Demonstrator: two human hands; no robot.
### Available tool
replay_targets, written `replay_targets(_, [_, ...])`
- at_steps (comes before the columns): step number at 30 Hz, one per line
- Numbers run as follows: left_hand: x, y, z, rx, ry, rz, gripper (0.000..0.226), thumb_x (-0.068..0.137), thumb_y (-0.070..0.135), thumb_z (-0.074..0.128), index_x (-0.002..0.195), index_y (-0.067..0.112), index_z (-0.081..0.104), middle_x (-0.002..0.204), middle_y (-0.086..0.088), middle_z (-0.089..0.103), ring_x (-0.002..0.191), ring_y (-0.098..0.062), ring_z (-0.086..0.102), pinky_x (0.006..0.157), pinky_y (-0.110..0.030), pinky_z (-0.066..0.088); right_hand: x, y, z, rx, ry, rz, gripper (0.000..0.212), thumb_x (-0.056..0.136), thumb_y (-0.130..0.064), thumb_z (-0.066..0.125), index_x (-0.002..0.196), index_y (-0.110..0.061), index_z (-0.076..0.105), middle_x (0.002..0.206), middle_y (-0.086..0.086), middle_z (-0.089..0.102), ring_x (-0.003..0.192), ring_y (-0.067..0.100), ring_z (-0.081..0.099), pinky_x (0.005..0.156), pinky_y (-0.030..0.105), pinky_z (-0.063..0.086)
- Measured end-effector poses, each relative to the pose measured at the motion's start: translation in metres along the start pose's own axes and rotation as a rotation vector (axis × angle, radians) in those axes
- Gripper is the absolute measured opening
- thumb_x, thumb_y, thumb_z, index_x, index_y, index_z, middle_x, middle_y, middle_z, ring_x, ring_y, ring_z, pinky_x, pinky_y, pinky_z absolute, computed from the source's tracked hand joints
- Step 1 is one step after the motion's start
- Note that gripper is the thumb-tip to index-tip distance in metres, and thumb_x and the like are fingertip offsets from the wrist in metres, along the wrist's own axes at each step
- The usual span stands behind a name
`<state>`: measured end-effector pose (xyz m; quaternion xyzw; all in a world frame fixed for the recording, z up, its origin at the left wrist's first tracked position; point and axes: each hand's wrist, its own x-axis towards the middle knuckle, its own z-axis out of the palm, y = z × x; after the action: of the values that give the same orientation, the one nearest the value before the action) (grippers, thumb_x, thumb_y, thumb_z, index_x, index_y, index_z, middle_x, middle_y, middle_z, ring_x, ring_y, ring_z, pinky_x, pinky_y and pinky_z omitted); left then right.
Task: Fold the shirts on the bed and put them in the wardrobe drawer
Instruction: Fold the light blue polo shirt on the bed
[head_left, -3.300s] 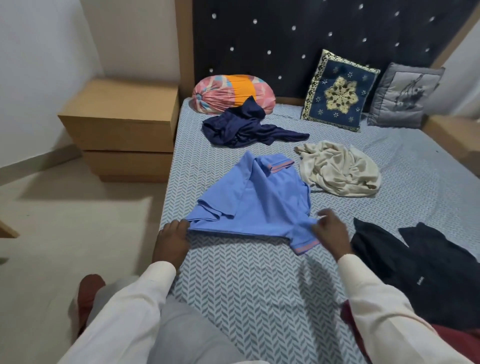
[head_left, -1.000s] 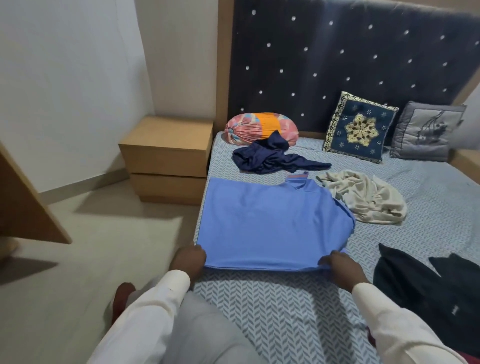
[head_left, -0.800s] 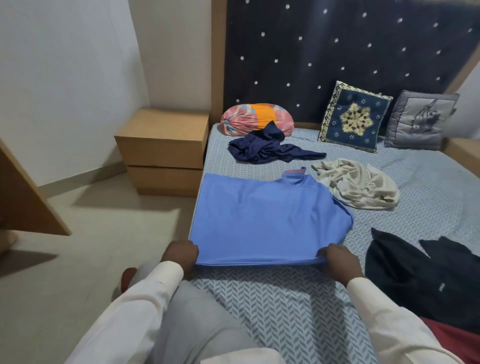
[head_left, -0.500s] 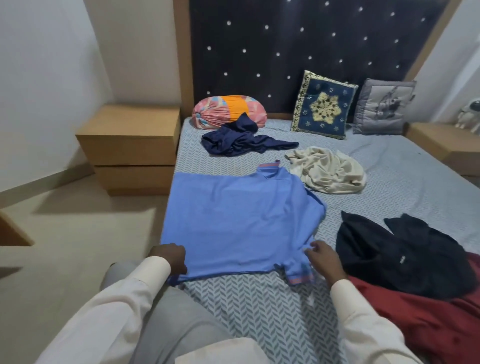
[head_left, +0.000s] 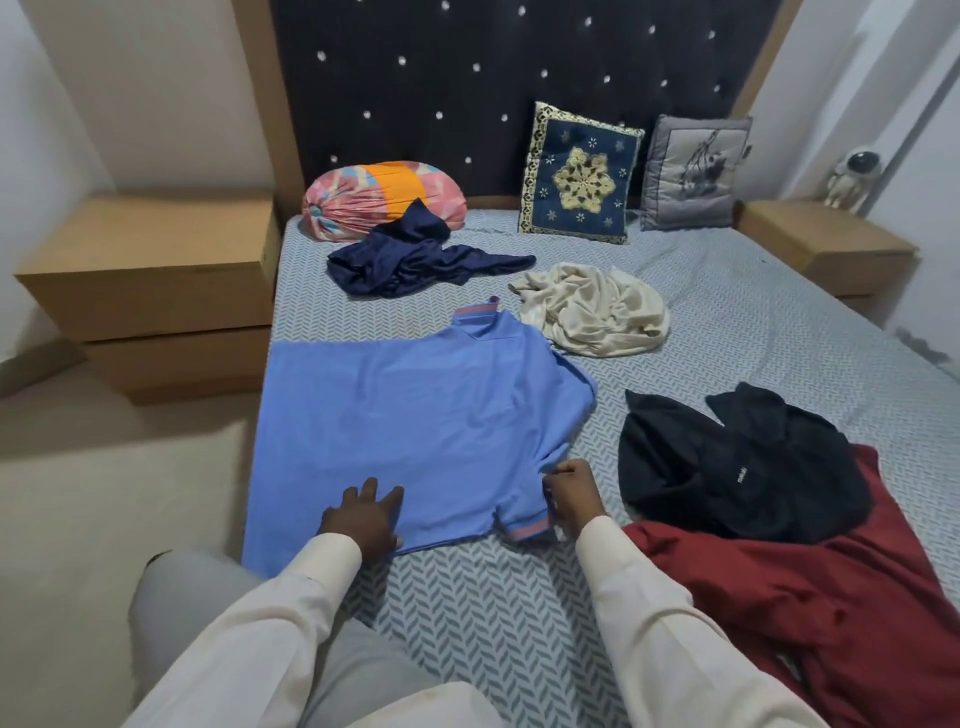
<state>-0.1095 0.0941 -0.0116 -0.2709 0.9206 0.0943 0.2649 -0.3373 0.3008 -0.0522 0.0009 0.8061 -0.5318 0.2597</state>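
A light blue polo shirt lies spread flat on the bed, collar pointing toward the headboard, its left edge hanging over the bed's side. My left hand presses flat on its lower hem with straight fingers. My right hand pinches the shirt's right sleeve near the striped cuff. A navy shirt, a cream shirt, a black shirt and a red shirt lie crumpled around it.
Wooden nightstands stand on the left and on the right, a small astronaut figure on the right one. A pink-orange bolster and two cushions lean at the dark headboard. Floor lies left of the bed.
The blue shirt went from bunched to lifted and laid out flat. My left hand let go of the hem corner and now presses on the cloth; my right moved to the sleeve.
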Motion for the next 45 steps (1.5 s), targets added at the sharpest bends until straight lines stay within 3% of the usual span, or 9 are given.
replay_targets(4, [0.005,-0.002,0.001,-0.009,0.0,-0.02,0.083,0.091,0.057,0.052,0.154,0.034,0.002,0.161,-0.007,0.001,0.143,-0.037,0.013,0.101,-0.053,0.042,0.043,0.032,0.006,-0.041,-0.034,0.096,0.054,0.052,-0.022,0.073,0.096,-0.022,0.043,0.091,0.013,0.062,0.083,0.026,0.064,0.067,0.037,0.057])
replay_targets(6, [0.007,-0.002,0.002,-0.012,-0.006,-0.034,0.086,0.09,0.058,0.052,0.154,0.035,-0.001,0.161,-0.005,0.0,0.144,-0.035,0.012,0.099,-0.054,0.044,0.038,0.028,0.009,-0.132,-0.001,0.122,0.049,0.046,-0.028,0.071,0.09,-0.013,0.055,0.088,0.017,0.067,0.086,0.035,0.069,0.071,0.044,0.06])
replay_targets(9, [0.006,-0.002,0.002,-0.028,-0.024,-0.051,0.09,0.089,0.06,0.053,0.154,0.035,-0.004,0.16,-0.002,0.0,0.144,-0.034,0.009,0.1,-0.056,0.043,-0.019,-0.019,-0.006,-0.306,0.031,0.074,0.027,0.061,-0.027,0.065,0.078,-0.007,0.07,0.077,0.013,0.069,0.085,0.031,0.071,0.059,0.026,0.051])
replay_targets(15, [0.005,-0.004,-0.005,-0.061,-0.05,-0.124,0.106,0.083,0.064,0.058,0.153,0.031,-0.013,0.16,-0.006,-0.005,0.145,-0.037,0.001,0.103,-0.059,0.039,-0.043,-0.04,-0.087,-0.543,0.39,0.116,0.04,0.077,-0.033,0.058,0.106,-0.009,0.071,0.117,0.021,0.066,0.107,0.039,0.063,0.086,0.036,0.048])
replay_targets(20, [0.01,0.002,-0.014,-0.019,-0.083,-0.155,0.11,0.081,0.064,0.062,0.154,0.027,-0.012,0.159,-0.01,-0.011,0.143,-0.042,0.002,0.106,-0.056,0.038,-0.049,-0.015,-0.108,-0.807,0.202,0.247,0.05,0.077,-0.033,0.058,0.118,-0.007,0.065,0.126,0.02,0.063,0.113,0.035,0.062,0.086,0.033,0.046])
replay_targets(25, [0.014,0.002,-0.02,0.0,-0.105,-0.176,0.107,0.078,0.065,0.064,0.154,0.028,-0.002,0.157,-0.011,0.0,0.14,-0.044,0.012,0.101,-0.052,0.043,-0.024,-0.045,-0.089,-0.582,0.281,0.014,0.019,0.084,-0.02,0.053,0.094,-0.014,0.069,0.112,0.018,0.067,0.102,0.038,0.062,0.083,0.035,0.047])
replay_targets(30, [0.033,-0.001,-0.038,-0.058,-0.054,-0.212,0.083,0.087,0.064,0.052,0.151,0.025,0.017,0.148,-0.013,0.025,0.132,-0.042,0.031,0.101,-0.049,0.042,0.039,-0.048,-0.066,-0.639,0.135,-0.004,0.029,0.089,-0.031,0.054,0.102,-0.008,0.066,0.116,0.02,0.065,0.106,0.037,0.062,0.091,0.039,0.051])
replay_targets(39, [0.093,0.017,-0.069,-0.087,0.03,-0.101,0.095,0.085,0.062,0.059,0.154,0.028,0.004,0.16,-0.008,-0.002,0.146,-0.035,0.006,0.108,-0.05,0.038,0.042,-0.042,-0.085,-0.63,0.342,-0.019,0.023,0.078,-0.036,0.056,0.088,-0.016,0.058,0.102,0.012,0.06,0.094,0.038,0.061,0.082,0.04,0.048])
replay_targets(45, [0.114,0.029,-0.082,-0.077,-0.037,-0.13,0.111,0.078,0.064,0.065,0.154,0.031,-0.008,0.159,-0.008,0.004,0.143,-0.036,0.013,0.101,-0.047,0.043,0.117,-0.088,-0.079,-0.414,0.24,-0.166,0.038,0.096,-0.011,0.043,0.133,-0.008,0.05,0.127,0.025,0.058,0.116,0.04,0.054,0.092,0.038,0.042])
